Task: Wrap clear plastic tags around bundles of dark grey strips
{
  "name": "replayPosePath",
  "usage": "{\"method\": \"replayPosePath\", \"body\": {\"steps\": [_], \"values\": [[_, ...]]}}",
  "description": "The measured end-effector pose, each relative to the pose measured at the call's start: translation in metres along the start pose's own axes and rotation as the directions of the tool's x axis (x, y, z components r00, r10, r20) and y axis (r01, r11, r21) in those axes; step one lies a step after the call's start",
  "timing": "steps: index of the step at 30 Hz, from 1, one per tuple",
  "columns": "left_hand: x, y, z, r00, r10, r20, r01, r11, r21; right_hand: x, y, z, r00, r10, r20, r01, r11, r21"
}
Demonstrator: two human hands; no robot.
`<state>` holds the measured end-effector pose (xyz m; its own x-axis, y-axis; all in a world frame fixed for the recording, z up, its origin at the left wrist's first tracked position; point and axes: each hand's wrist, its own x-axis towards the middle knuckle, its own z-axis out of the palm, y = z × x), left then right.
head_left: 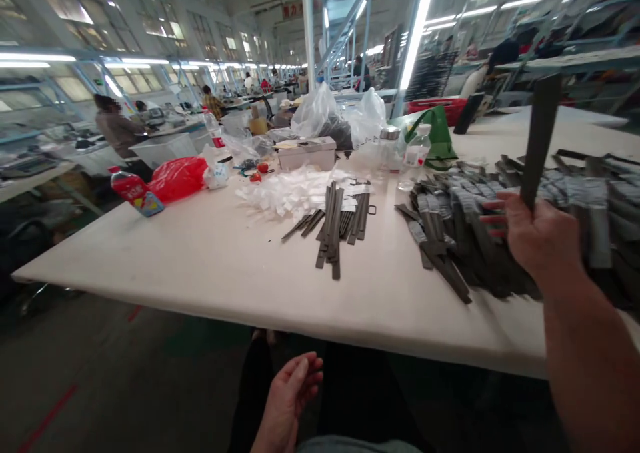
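A dark flat strip (pixel 540 136) juts above the right hand (pixel 543 236), fingers clamped on its base; the left hand (pixel 290 393) curls loosely.

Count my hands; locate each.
2: your left hand, low before the table; your right hand, by the heap of strips, holding up a dark strip. Neither is hidden.

Dark strips (pixel 330 236) at the centre look like matt cloth. The pale tabletop (pixel 200 259) is smooth with a dull sheen. Left of centre, the red bag (pixel 180 178) is glossy, crinkled plastic; at upper centre, the clear bags (pixel 315 114) are shiny film, the green tote (pixel 442 131) matt fabric.
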<state>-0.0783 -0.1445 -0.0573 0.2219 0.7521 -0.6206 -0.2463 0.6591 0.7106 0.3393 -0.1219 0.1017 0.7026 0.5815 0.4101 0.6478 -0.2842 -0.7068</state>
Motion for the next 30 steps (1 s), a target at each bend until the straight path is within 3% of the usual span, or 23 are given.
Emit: {"method": "replayPosePath", "body": {"steps": [1,3,5,8,12,16,19,23,26,30], "values": [[-0.001,0.005,0.003,0.999,0.051,0.011,-0.051,0.997,0.06,-0.007,-0.002,0.01,0.993,0.038,0.112,-0.059,0.981,0.186],[-0.003,0.019,0.008,0.982,0.179,0.063,-0.188,0.962,0.2,-0.024,-0.008,0.037,0.93,0.082,0.358,-0.238,0.876,0.42],[-0.003,0.037,0.01,0.936,0.328,0.13,-0.353,0.873,0.338,-0.041,-0.017,0.068,0.834,0.059,0.549,-0.37,0.798,0.476],[0.001,0.071,0.005,0.821,0.542,0.178,-0.549,0.664,0.508,-0.057,-0.023,0.108,0.748,0.009,0.664,-0.459,0.729,0.507],[0.025,0.122,-0.01,0.682,0.709,0.18,-0.634,0.45,0.628,-0.062,-0.016,0.14,0.78,0.026,0.625,-0.421,0.761,0.493],[0.075,0.178,-0.015,0.606,0.776,0.175,-0.613,0.315,0.725,-0.067,-0.004,0.148,0.808,-0.081,0.584,-0.244,0.855,0.457],[0.116,0.217,-0.003,0.615,0.764,0.196,-0.514,0.199,0.835,-0.072,0.0,0.15,0.809,-0.162,0.565,-0.1,0.909,0.405],[0.167,0.253,0.028,0.651,0.731,0.203,-0.449,0.155,0.88,-0.074,0.002,0.153,0.81,-0.194,0.554,-0.039,0.924,0.38],[0.203,0.264,0.051,0.693,0.7,0.172,-0.405,0.18,0.897,-0.073,0.002,0.153,0.804,-0.204,0.559,-0.025,0.926,0.376],[0.245,0.266,0.074,0.773,0.63,0.072,-0.337,0.311,0.889,-0.073,-0.001,0.151,0.791,-0.213,0.574,-0.01,0.933,0.359]]}}
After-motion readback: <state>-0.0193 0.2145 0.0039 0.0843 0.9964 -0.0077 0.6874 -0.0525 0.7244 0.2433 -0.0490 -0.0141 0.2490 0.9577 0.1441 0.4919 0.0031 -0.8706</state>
